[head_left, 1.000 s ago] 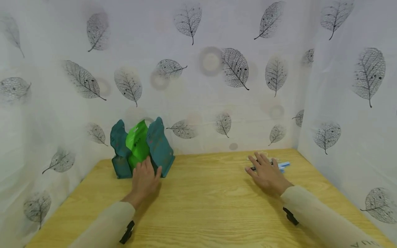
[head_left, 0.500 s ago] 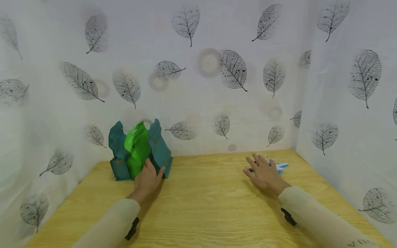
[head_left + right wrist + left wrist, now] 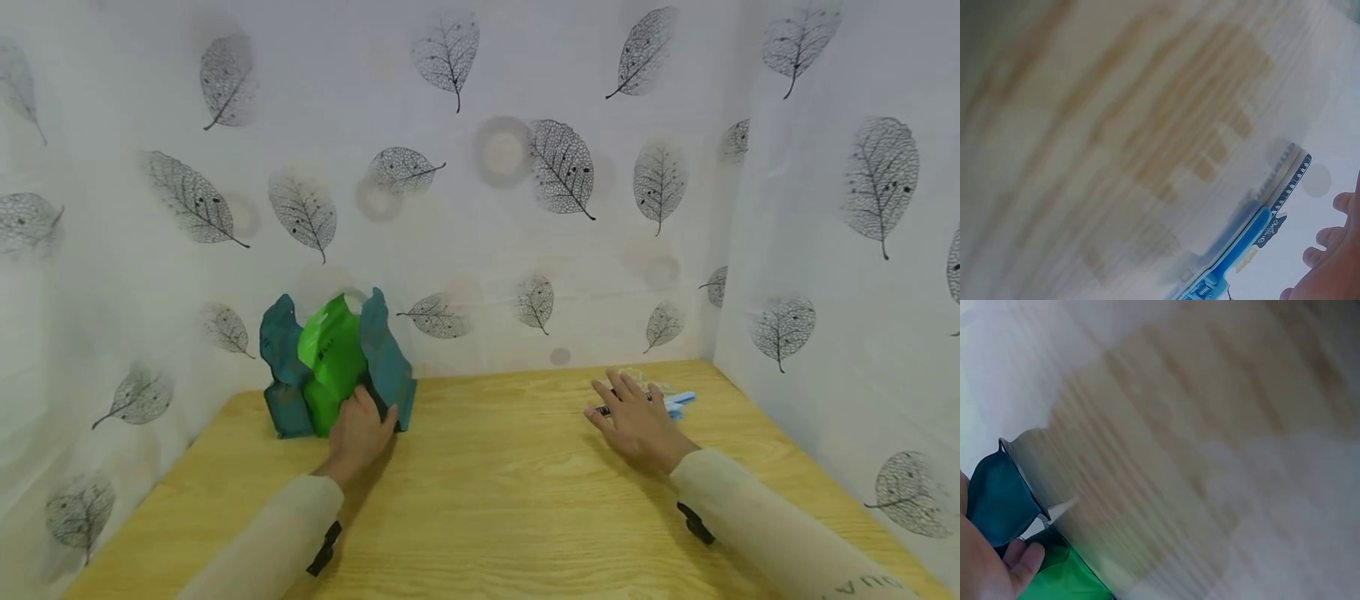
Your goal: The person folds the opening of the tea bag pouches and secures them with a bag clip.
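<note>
Three stand-up pouches are at the back left: a teal pouch [image 3: 287, 367], a bright green pouch [image 3: 330, 358] and another teal pouch [image 3: 387, 358]. My left hand [image 3: 362, 429] reaches in low between the green pouch and the right teal one, its thumb toward the teal one. In the left wrist view, fingertips [image 3: 1027, 562] lie against the green pouch's surface. On the right, my right hand [image 3: 641, 425] spreads its fingers over some small items. Among them are a blue plastic piece with a small spring [image 3: 1232, 250] and a black strip with white marks [image 3: 1291, 184].
The wooden table [image 3: 480, 500] meets white leaf-printed sheeting [image 3: 480, 242] at the back and both sides. A pale, partly transparent item [image 3: 637, 379] lies just beyond the right hand. Dark straps sit on both sleeves.
My left hand has shifted slightly right and deeper between the green pouch and the right teal pouch, showing more of the green pouch's lower part. The right hand stays over the small items.
</note>
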A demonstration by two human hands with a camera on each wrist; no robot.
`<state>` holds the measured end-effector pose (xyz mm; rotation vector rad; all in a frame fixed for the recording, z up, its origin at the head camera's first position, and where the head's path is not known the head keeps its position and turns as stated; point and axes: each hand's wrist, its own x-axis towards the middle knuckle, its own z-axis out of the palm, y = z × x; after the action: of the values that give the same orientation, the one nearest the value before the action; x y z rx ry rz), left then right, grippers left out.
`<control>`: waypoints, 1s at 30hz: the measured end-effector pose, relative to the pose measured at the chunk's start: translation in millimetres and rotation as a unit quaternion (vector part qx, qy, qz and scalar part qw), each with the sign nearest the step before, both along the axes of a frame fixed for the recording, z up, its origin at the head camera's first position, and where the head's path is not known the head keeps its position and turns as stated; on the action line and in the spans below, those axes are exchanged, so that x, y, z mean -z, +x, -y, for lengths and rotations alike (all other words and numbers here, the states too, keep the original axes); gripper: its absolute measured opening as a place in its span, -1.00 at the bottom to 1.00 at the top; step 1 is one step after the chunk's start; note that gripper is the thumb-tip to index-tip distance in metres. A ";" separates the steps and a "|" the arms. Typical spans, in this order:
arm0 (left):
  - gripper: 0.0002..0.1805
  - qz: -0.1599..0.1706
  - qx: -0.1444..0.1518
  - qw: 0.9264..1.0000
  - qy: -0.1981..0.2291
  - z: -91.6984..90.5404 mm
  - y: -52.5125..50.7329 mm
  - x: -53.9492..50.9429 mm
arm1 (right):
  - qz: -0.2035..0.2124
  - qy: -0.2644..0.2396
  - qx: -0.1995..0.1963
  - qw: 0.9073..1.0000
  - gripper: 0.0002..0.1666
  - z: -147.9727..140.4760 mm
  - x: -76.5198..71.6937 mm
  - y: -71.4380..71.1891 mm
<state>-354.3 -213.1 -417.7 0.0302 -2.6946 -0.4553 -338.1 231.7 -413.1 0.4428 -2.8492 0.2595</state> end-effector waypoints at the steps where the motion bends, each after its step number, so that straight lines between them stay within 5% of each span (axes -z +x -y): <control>1: -0.26 0.002 0.000 1.000 0.000 -0.4 -0.5 -0.1 | 0.000 0.000 0.000 1.000 -0.20 -0.2 -0.4 0.1; 11: -0.22 0.001 0.058 0.996 0.064 -1.3 -2.3 2.7 | -0.008 -0.007 -0.005 1.000 -0.17 -3.5 4.0 -2.0; 30: -0.23 0.009 0.067 0.995 0.067 -2.0 6.2 2.0 | 0.015 -0.013 -0.011 1.000 -0.18 9.3 1.9 -2.7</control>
<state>-348.1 -211.2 -419.6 -0.1107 -2.6896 -0.6781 -340.8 222.4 -415.0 0.4696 -2.8686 0.3094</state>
